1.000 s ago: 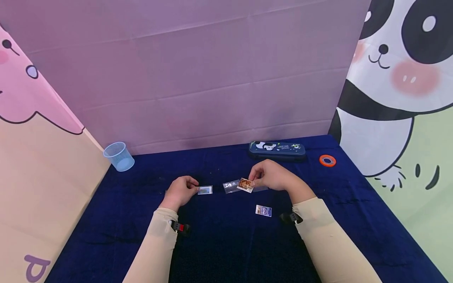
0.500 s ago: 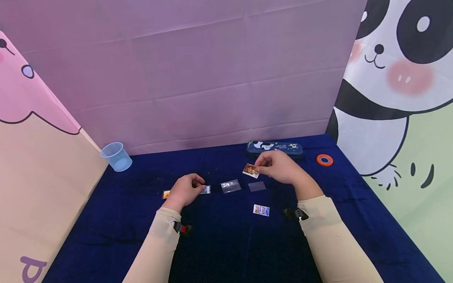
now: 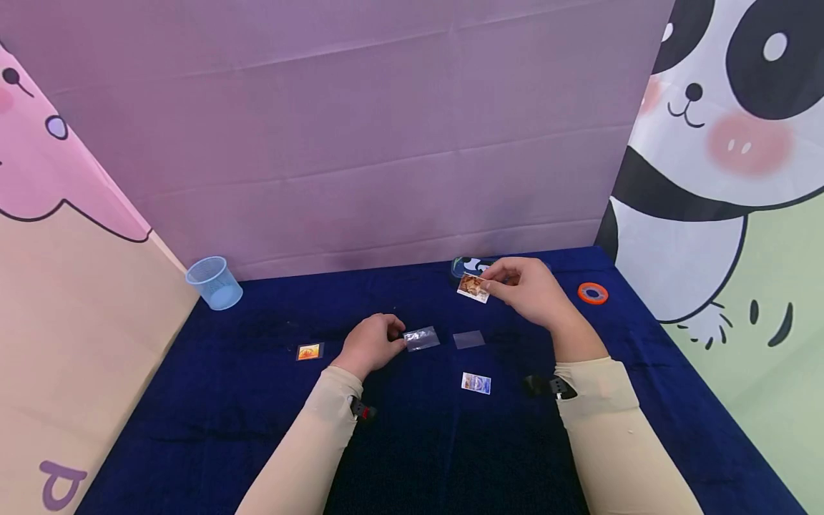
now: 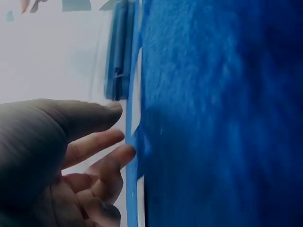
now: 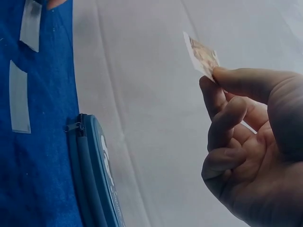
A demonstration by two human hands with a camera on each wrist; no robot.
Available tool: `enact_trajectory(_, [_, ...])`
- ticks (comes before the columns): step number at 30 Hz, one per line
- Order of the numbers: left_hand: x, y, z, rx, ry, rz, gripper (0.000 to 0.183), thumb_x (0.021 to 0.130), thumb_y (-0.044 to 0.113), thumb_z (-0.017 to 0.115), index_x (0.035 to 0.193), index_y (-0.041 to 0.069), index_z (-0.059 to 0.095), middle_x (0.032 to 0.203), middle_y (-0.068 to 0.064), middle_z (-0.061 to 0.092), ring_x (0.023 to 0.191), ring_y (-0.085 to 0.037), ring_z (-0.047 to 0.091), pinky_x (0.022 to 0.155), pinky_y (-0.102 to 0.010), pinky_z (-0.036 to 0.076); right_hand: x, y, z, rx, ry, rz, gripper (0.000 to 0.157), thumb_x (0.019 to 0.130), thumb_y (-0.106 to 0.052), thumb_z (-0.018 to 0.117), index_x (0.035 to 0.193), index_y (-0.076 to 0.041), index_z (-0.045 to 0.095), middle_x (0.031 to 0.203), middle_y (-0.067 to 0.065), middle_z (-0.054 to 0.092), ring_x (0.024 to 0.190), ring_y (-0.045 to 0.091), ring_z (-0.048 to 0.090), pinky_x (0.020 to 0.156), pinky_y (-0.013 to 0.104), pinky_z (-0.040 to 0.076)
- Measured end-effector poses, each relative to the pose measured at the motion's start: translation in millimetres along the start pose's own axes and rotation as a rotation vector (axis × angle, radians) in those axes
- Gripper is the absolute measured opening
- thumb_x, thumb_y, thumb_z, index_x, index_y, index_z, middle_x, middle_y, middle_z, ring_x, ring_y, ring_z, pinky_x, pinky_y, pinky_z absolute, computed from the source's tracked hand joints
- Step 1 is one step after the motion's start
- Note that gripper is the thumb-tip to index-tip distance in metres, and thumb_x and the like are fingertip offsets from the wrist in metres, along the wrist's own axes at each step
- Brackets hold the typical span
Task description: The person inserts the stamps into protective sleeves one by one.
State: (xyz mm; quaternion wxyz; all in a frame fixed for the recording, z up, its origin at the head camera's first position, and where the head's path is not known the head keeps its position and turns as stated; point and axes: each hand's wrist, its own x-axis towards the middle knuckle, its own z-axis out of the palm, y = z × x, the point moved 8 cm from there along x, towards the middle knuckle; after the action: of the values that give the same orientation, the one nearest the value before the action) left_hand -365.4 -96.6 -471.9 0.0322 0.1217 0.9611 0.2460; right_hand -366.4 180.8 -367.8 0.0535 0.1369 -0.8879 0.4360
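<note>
My right hand (image 3: 524, 286) pinches a small brown picture card (image 3: 473, 287) between thumb and finger, raised in front of the pencil case. In the right wrist view the card (image 5: 202, 56) is tilted, held by one corner. My left hand (image 3: 370, 345) is low over the cloth, fingertips at the left edge of a clear plastic sleeve (image 3: 421, 338). Seen from the left wrist, its thumb (image 4: 90, 116) and fingers stand apart with nothing held between them. Another flat sleeve (image 3: 468, 340) lies to the right. A blue-and-white card (image 3: 476, 383) lies nearer me.
An orange card in a sleeve (image 3: 310, 351) lies left of my left hand. A dark blue panda pencil case (image 3: 465, 266) stands at the back, partly behind my right hand. A light blue mesh cup (image 3: 214, 283) is back left, an orange tape roll (image 3: 593, 293) back right.
The brown card has been lifted up and to the right by my right hand, away from the sleeves. My left hand has slid right to the clear sleeve, uncovering the orange card and covering a blue one.
</note>
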Motion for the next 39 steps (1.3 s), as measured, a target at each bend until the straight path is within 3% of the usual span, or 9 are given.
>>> enact_trajectory(7, [9.0, 19.8, 9.1, 0.116, -0.002, 0.003, 0.039, 0.094, 0.037, 0.08, 0.125, 0.015, 0.075, 0.111, -0.004, 0.066, 0.089, -0.018, 0.063, 0.086, -0.04, 0.056, -2.2, -6.0, -12.8, 0.07, 0.056, 0.003, 0.019, 0.098, -0.027, 0.077, 0.11, -0.012, 0.077, 0.098, 0.01, 0.071, 0.08, 0.025, 0.062, 0.067, 0.032, 0.053])
enact_trajectory(12, [12.1, 25.9, 12.6, 0.174, 0.022, 0.008, 0.034, 0.092, 0.039, 0.082, 0.118, 0.017, 0.078, 0.103, -0.001, 0.064, 0.083, -0.017, 0.063, 0.083, -0.039, 0.056, -4.7, -8.5, -17.5, 0.109, 0.053, 0.002, 0.022, 0.098, -0.027, 0.078, 0.111, -0.01, 0.077, 0.099, 0.012, 0.071, 0.078, 0.024, 0.061, 0.067, 0.03, 0.052])
enact_trajectory(16, [12.4, 26.6, 15.2, 0.165, 0.02, 0.01, 0.026, 0.09, 0.035, 0.085, 0.109, 0.019, 0.078, 0.097, 0.001, 0.061, 0.08, -0.015, 0.061, 0.081, -0.038, 0.056, -6.3, -8.0, -20.5, 0.13, 0.062, 0.0, 0.023, 0.097, -0.027, 0.078, 0.112, -0.009, 0.077, 0.1, 0.012, 0.071, 0.077, 0.023, 0.06, 0.066, 0.029, 0.051])
enact_trajectory(24, [13.1, 25.0, 12.9, 0.023, 0.027, 0.03, 0.012, 0.094, 0.027, 0.082, 0.089, 0.025, 0.071, 0.083, 0.01, 0.065, 0.073, -0.011, 0.06, 0.074, -0.034, 0.053, -6.2, -6.1, -23.5, 0.161, 0.085, -0.007, 0.025, 0.098, -0.024, 0.078, 0.117, -0.008, 0.078, 0.104, 0.013, 0.072, 0.078, 0.024, 0.06, 0.067, 0.027, 0.052])
enact_trajectory(31, [9.2, 20.1, 3.4, -0.17, 0.014, 0.03, 0.005, 0.1, 0.029, 0.074, 0.1, 0.025, 0.077, 0.095, 0.01, 0.07, 0.081, -0.011, 0.063, 0.076, -0.036, 0.055, -6.6, -6.4, -24.8, 0.154, 0.099, -0.017, 0.023, 0.099, -0.025, 0.077, 0.115, -0.009, 0.079, 0.096, 0.014, 0.069, 0.074, 0.024, 0.056, 0.063, 0.028, 0.05])
enact_trajectory(36, [3.4, 20.8, -15.4, -0.274, 0.047, 0.057, 0.013, 0.103, 0.024, 0.069, 0.111, 0.022, 0.079, 0.117, 0.004, 0.072, 0.075, -0.017, 0.059, 0.069, -0.036, 0.051, -7.9, -8.6, -25.5, 0.152, 0.103, -0.027, 0.02, 0.1, -0.023, 0.075, 0.114, -0.009, 0.079, 0.099, 0.013, 0.07, 0.074, 0.025, 0.059, 0.064, 0.03, 0.051])
enact_trajectory(39, [-1.7, 24.1, -29.9, -0.304, 0.081, 0.074, 0.015, 0.104, 0.023, 0.068, 0.115, 0.022, 0.078, 0.119, 0.004, 0.072, 0.071, -0.018, 0.056, 0.065, -0.035, 0.05, -8.3, -8.8, -24.7, 0.152, 0.097, -0.032, 0.019, 0.1, -0.022, 0.074, 0.114, -0.009, 0.078, 0.099, 0.013, 0.069, 0.077, 0.026, 0.062, 0.066, 0.031, 0.052])
